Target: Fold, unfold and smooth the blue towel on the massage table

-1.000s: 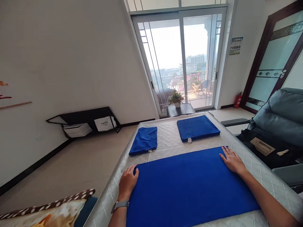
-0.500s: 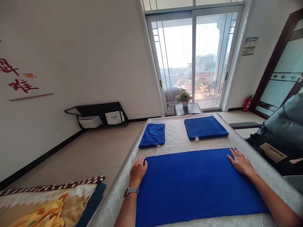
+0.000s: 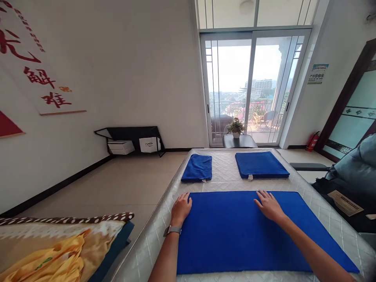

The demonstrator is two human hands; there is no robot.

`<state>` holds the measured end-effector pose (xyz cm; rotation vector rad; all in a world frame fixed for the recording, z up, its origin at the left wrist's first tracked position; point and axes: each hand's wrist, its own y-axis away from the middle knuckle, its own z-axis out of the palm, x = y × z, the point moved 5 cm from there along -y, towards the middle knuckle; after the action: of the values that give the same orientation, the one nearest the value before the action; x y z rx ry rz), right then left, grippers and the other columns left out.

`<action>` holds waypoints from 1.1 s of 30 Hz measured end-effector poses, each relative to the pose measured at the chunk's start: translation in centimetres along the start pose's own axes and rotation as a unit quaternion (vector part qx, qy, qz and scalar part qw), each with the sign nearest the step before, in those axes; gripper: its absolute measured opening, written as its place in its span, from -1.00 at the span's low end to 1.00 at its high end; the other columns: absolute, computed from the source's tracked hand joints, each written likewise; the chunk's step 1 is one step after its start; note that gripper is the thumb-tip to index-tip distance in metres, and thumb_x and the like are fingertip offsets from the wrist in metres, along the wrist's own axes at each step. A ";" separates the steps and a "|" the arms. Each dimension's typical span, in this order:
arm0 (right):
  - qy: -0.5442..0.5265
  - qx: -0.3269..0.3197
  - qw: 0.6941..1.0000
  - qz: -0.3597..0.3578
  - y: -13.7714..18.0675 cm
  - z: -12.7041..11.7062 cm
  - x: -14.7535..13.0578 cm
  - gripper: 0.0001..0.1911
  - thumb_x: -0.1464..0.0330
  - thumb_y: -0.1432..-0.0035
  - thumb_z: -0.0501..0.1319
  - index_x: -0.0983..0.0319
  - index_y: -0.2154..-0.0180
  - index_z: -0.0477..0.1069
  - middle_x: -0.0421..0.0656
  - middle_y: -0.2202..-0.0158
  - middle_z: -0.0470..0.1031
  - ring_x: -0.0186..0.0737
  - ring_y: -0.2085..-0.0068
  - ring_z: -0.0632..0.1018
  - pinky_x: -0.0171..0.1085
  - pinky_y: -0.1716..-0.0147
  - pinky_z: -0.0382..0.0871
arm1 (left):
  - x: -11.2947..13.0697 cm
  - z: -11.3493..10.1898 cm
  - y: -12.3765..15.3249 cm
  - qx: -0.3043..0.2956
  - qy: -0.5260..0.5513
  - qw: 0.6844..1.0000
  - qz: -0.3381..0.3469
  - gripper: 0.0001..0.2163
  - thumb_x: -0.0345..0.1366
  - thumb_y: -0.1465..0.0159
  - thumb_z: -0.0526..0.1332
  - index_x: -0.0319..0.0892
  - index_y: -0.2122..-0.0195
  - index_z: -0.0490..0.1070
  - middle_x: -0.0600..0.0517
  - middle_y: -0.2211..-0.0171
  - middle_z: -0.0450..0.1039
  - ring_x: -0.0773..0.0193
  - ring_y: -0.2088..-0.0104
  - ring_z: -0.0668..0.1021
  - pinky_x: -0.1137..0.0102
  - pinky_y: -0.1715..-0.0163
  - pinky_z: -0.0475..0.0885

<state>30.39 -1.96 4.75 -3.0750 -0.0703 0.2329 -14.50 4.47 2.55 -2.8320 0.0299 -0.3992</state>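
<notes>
A large blue towel (image 3: 235, 235) lies flat on a quilted white bed (image 3: 152, 243). My left hand (image 3: 180, 209) rests at the towel's far left corner, fingers curled over its edge; a watch is on that wrist. My right hand (image 3: 268, 205) lies flat, fingers spread, on the towel near the middle of its far edge. Two folded blue towels sit further up the bed: a small one (image 3: 197, 172) on the left and a wider one (image 3: 261, 165) on the right.
A patterned pillow (image 3: 58, 246) lies at the lower left. A potted plant (image 3: 235, 127) stands on a dark small table by the glass balcony doors. A grey chair (image 3: 352, 172) is at the right, a black shelf (image 3: 132, 139) against the left wall.
My right hand has slid left along the towel's far edge, from the right corner to near the middle. My left hand stays at the left corner. The view has turned left.
</notes>
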 end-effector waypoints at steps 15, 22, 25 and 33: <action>-0.109 -0.058 0.976 -0.178 -2.6 5.4 -20.0 -0.24 -0.01 -0.42 -0.24 0.28 -0.46 -0.07 -0.05 -0.49 -0.11 -0.08 -0.48 -0.07 0.02 -0.42 -0.26 | -0.3 0.3 -0.1 0.024 -0.022 0.999 0.024 -0.61 -0.26 -0.43 0.02 -0.26 -0.17 0.45 -0.17 -0.18 0.48 0.10 -0.19 0.49 0.23 -0.24 0.32; -0.041 -0.041 0.996 -0.064 -2.1 4.3 -5.6 -0.21 -0.02 -0.41 -0.32 0.28 -0.46 -0.09 -0.09 -0.49 -0.07 -0.16 -0.48 -0.07 -0.05 -0.42 -0.24 | -0.4 0.5 -0.2 0.033 -0.034 0.998 0.029 -0.60 -0.25 -0.43 -0.01 -0.25 -0.16 0.45 -0.15 -0.16 0.50 0.08 -0.15 0.51 0.21 -0.21 0.35; -0.005 -0.020 1.000 0.003 -1.1 3.5 3.2 -0.21 -0.02 -0.39 -0.30 0.28 -0.45 -0.05 -0.10 -0.49 -0.05 -0.16 -0.47 -0.05 -0.07 -0.42 -0.22 | -0.6 0.7 -0.2 0.040 -0.031 0.998 0.037 -0.58 -0.23 -0.42 -0.02 -0.29 -0.17 0.45 -0.18 -0.15 0.50 0.04 -0.14 0.51 0.18 -0.21 0.35; 0.048 0.019 0.979 0.199 2.0 2.2 20.4 -0.20 0.06 -0.38 -0.26 0.45 -0.43 -0.04 0.03 -0.48 -0.03 -0.09 -0.46 0.02 -0.07 -0.42 -0.16 | -1.0 1.1 -0.4 0.054 -0.035 0.997 0.050 -0.57 -0.19 -0.40 -0.03 -0.24 -0.14 0.47 -0.15 -0.12 0.52 0.06 -0.12 0.53 0.19 -0.21 0.35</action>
<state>50.28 -2.83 -0.60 -3.0250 0.5488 0.0993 -15.16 5.21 1.35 -2.7231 0.1313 -0.2725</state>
